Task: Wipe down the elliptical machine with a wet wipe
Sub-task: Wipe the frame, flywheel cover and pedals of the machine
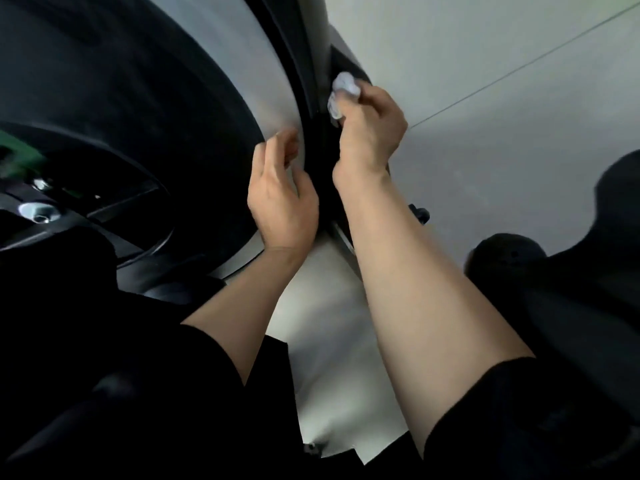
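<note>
— White and crumpled, the wet wipe point(341, 93) sits bunched in the right hand point(369, 133), whose fingers curl round it and press it against the dark strip of the elliptical machine point(313, 109).

— And the left hand point(282, 199)?

— It holds nothing. Its fingers are loosely curled, and the fingertips seem to rest on the pale grey band of the housing point(270, 81), just beside that dark strip.

— How far along would you say the wiping is?

— Midway, as a guess. The wipe is working a narrow seam near the edge of the big black disc cover point(121, 116), which suggests detail work. No wet streaks or dust lines show, so I cannot tell which surfaces are finished. The hub with its bolt point(36, 212) and green part point(19, 152) on the left looks untouched, though that is only a judgement.

— How does the wipe look?

— Scrunched into a small wad, mostly hidden in the fingers; whether it is dirty I cannot tell.
</note>
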